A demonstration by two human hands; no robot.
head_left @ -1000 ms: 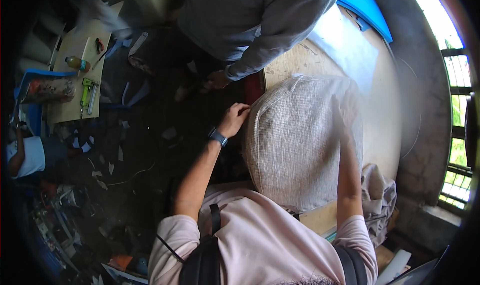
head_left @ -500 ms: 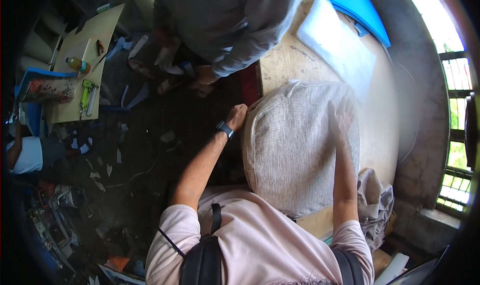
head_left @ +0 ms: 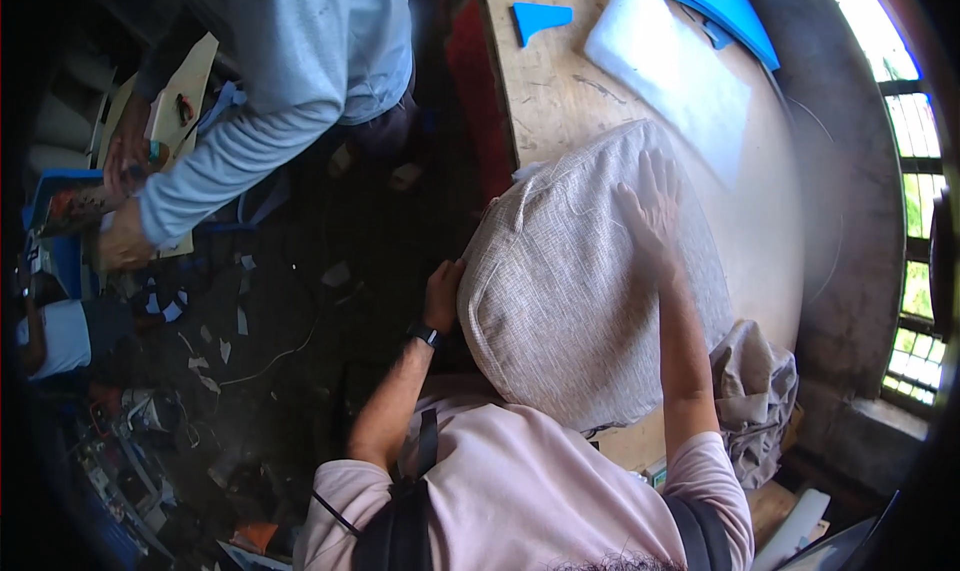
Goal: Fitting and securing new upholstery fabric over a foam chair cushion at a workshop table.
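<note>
Beige woven fabric (head_left: 600, 241) covers the large rounded cushion (head_left: 575, 296) we see on the pale wooden counter (head_left: 550, 93). The right hand (head_left: 656, 211) lies flat on top, grip wide, probably steadying it; the left hand (head_left: 442, 293) curls at its left edge, perhaps bracing; whether it pinches fabric, we cannot tell.

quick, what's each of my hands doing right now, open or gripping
Left hand: at the left edge of the fabric-covered cushion, fingers partly hidden; whether it grips cannot be told.
Right hand: open, fingers spread on the cushion's top.
</note>
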